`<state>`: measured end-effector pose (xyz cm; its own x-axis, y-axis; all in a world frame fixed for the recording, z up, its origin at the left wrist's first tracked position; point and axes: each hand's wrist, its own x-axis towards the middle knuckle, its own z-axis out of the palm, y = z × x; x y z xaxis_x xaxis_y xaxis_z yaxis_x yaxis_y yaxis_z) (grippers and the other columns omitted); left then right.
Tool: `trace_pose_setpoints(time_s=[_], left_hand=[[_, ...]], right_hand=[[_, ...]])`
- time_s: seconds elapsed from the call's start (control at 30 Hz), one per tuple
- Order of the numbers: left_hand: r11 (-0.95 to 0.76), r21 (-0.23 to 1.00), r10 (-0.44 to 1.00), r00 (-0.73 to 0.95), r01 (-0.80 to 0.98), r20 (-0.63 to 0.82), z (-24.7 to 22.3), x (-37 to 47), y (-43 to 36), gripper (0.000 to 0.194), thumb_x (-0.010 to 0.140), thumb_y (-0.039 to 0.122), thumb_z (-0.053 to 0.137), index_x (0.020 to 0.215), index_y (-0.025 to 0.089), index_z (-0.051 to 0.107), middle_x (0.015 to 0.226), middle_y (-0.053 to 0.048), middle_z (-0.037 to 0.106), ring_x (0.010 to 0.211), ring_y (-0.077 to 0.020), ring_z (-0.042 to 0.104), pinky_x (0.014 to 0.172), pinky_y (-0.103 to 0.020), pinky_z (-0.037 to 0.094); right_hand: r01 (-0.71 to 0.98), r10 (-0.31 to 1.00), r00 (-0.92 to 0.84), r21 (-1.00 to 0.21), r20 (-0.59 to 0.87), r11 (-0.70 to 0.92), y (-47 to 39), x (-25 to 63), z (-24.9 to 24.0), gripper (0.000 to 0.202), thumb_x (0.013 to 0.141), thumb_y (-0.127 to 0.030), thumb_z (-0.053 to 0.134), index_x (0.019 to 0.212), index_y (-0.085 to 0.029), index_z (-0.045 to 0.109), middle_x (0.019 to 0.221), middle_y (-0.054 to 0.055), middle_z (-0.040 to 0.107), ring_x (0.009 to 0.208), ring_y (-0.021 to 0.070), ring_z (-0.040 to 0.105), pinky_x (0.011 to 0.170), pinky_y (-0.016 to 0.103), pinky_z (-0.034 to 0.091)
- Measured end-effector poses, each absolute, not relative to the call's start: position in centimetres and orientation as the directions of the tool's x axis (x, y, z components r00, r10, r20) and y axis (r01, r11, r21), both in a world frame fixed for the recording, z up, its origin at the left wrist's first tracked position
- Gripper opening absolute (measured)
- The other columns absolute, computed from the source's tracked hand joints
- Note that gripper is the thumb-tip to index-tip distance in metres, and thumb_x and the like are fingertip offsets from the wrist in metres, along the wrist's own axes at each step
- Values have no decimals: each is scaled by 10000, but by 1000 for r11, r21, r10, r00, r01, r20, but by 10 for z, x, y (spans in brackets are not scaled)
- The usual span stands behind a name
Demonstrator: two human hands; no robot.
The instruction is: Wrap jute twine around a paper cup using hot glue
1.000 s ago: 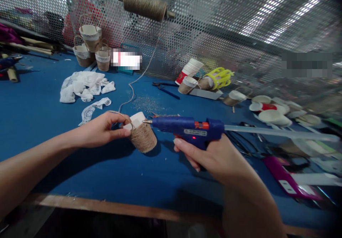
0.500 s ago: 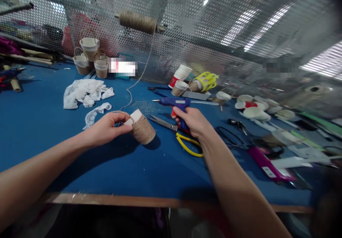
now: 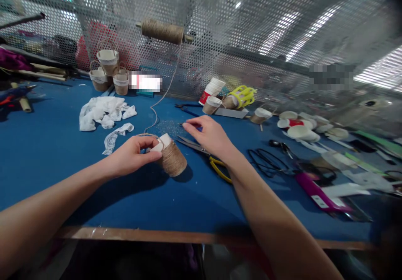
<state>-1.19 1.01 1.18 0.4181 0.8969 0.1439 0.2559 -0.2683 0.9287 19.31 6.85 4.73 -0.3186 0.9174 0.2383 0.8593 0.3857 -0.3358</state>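
Observation:
My left hand [image 3: 136, 154] pinches the white rim of a small paper cup wrapped in brown twine [image 3: 174, 158]. The cup is tilted, its base toward the lower right. Loose twine [image 3: 153, 108] runs from the cup up to the spool behind. My right hand [image 3: 209, 137] is closed over the blue glue gun [image 3: 199, 128]. Only the gun's dark tip and a bit of its blue body show; the hand hides the rest. Beneath that hand lie scissors with yellow handles [image 3: 220, 170], their blades pointing at the cup.
A twine spool [image 3: 161, 32] hangs on the mesh wall. Finished small baskets [image 3: 108, 60] stand stacked at the back left, near white lace [image 3: 102, 110]. Pliers [image 3: 186, 109], stacked paper cups [image 3: 213, 89] and a yellow plastic holder [image 3: 243, 97] sit behind. Cables [image 3: 270, 162] and a purple packet [image 3: 322, 192] lie right.
My right hand has moved slightly left and turned over the glue gun, so the gun's body and glue stick no longer show. The left hand and cup have shifted slightly right and down in view.

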Motion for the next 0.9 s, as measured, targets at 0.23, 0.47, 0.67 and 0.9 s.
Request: trace_pose_setpoints(time_s=[0.23, 0.47, 0.67, 0.9], left_hand=[[-152, 969, 889, 456, 194, 48, 17, -8, 4, 113, 744, 234, 539, 745, 122, 549, 773, -26, 566, 780, -164, 537, 745, -306, 416], [13, 999, 869, 494, 45, -33, 21, -8, 0, 131, 736, 241, 562, 719, 115, 530, 681, 4, 560, 658, -118, 537, 661, -254, 423], [-14, 998, 851, 525, 58, -19, 23, -9, -3, 97, 762, 211, 552, 741, 116, 546, 692, 13, 545, 656, -100, 500, 630, -217, 388], [-71, 994, 817, 576, 77, 14, 25, -10, -4, 80, 794, 189, 532, 759, 122, 558, 714, 20, 523, 671, -89, 459, 625, -196, 359]], right_hand=[[591, 747, -598, -470, 289, 655, 30, 144, 69, 100, 723, -237, 612, 678, -147, 602, 728, 25, 561, 695, 132, 519, 648, 269, 410], [461, 851, -386, -724, 357, 513, 28, 174, 70, 119, 770, -258, 578, 718, -153, 596, 664, -12, 581, 594, 93, 494, 546, 229, 393], [429, 890, -344, -793, 300, 433, 25, 188, 57, 129, 756, -276, 596, 704, -158, 592, 607, -32, 539, 516, 75, 434, 499, 229, 370], [337, 899, -334, -854, 285, 396, 27, 191, 45, 121, 750, -265, 602, 701, -157, 575, 598, -42, 525, 499, 65, 417, 492, 222, 368]])
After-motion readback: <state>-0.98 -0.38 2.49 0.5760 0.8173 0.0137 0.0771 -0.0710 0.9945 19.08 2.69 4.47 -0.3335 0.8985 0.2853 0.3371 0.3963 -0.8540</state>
